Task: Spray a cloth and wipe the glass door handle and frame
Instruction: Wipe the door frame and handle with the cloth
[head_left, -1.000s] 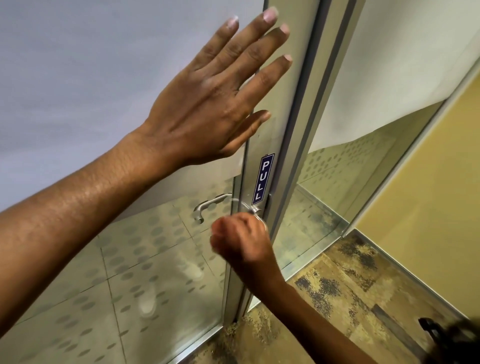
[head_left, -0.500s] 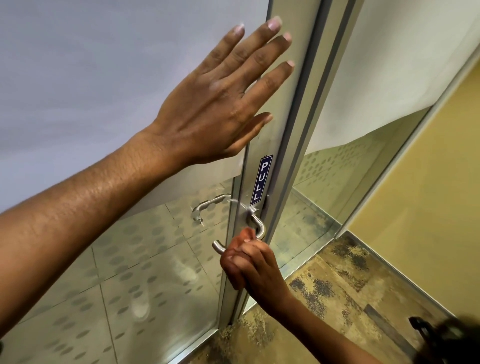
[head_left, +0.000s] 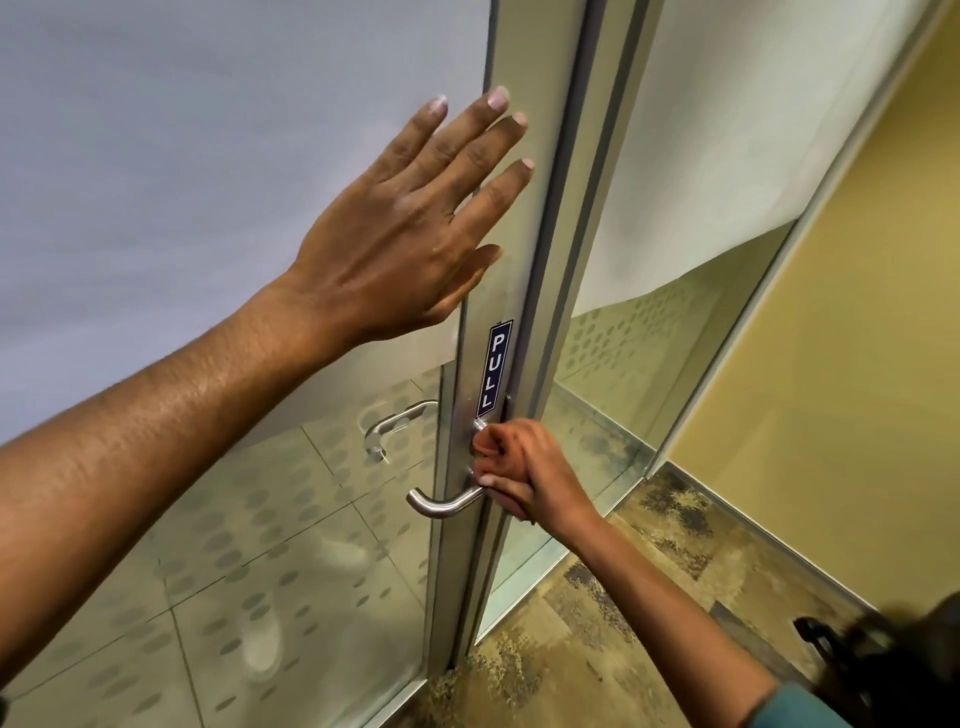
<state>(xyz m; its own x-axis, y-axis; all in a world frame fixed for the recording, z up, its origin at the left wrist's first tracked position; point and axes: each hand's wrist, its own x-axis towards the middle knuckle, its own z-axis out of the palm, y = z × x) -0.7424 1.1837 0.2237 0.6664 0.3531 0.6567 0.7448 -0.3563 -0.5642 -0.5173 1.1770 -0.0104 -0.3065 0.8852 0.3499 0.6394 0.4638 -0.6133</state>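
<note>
The glass door (head_left: 208, 156) has frosted film above and a dotted clear band below. Its pale metal frame (head_left: 524, 270) runs down the middle. My left hand (head_left: 410, 234) lies flat on the glass with its fingers spread, the fingertips reaching onto the frame. A steel lever handle (head_left: 436, 506) sticks out to the left below a blue PULL sticker (head_left: 494, 369). My right hand (head_left: 524, 473) is curled in a fist around the handle's base at the frame. No cloth or spray bottle shows; the fist hides whatever is inside it.
A second lever handle (head_left: 397, 421) shows through the glass on the far side. Right of the frame are a fixed glass panel (head_left: 675, 182) and a yellow wall (head_left: 841, 364). Patterned carpet (head_left: 597, 623) covers the floor. A blurred dark object (head_left: 841, 649) sits at the lower right.
My right hand slid from the handle's base down to its free end, then back up to the base, baring the curved end of the lever. My left hand stayed pressed on the door.
</note>
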